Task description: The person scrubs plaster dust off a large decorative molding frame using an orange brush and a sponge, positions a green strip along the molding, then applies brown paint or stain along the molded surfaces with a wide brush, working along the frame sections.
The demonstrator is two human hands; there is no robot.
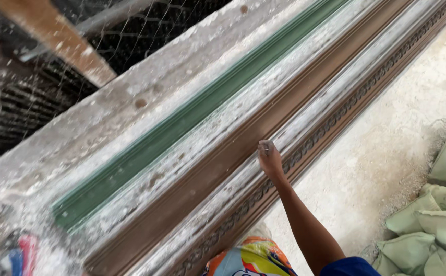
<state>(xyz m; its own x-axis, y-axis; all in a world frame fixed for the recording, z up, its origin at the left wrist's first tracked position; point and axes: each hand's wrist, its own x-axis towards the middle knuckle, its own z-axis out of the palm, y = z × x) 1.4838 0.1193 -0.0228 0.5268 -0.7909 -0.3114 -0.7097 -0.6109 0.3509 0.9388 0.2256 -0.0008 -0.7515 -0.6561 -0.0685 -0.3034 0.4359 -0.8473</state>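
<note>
**One hand on the long mould, powder everywhere**

Head view, the only one. The right hand [270, 158] is stretched out from the lower right and rests on the mould [218, 168], the long brown channel dusted white. The fingers are curled into a loose fist; something small and pale sits at the knuckles, too small to tell what, and I cannot say whether it is pinched. The left hand is out of shot.

The mould lies on the desk [105, 117]. Its long axis runs diagonally, from the picture's lower left up to the upper right, and it carries on past both edges. A green strip [182, 125] lies parallel just beyond the mould; a chain-pattern border [330, 125] runs along the mould's near edge, just below the hand. Grey-green sacks [437, 220] sit on the floor, well apart from the mould, lower right. Netting [54, 76] hangs beyond the green strip.

The risk, as I judge it: the arm is at full stretch and the surface is slick with white powder, so the fist could skid along the groove and scuff the pattern. Leaning further could also drag the bright cloth [251, 260] at the near edge onto the border.
</note>
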